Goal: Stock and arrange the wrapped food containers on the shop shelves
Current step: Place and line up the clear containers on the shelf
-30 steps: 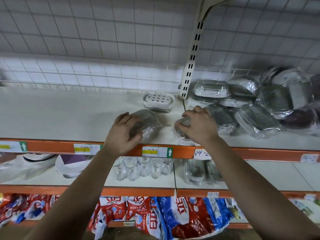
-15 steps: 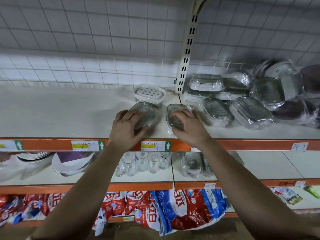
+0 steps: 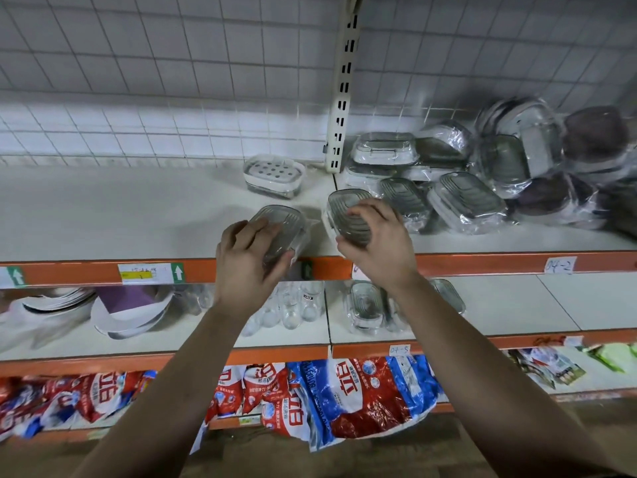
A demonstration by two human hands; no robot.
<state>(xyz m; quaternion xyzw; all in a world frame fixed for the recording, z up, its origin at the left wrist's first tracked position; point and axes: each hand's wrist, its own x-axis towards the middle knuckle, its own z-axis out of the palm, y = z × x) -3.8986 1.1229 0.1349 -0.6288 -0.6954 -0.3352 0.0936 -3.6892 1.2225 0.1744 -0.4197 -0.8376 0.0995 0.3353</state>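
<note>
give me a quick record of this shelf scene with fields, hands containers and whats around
left hand: grips left container at top shelf front edge
right hand: grips right container
spacing: side by side
behind them: white perforated container
to the right: pile of wrapped containers
shelf below: glass jars

The left container and right container — smoky translucent plastic with ribbed lids, wrapped in glossy, crinkled clear film; the shelf is smooth matt white, its front edge orange; the bags — shiny printed plastic.
</note>
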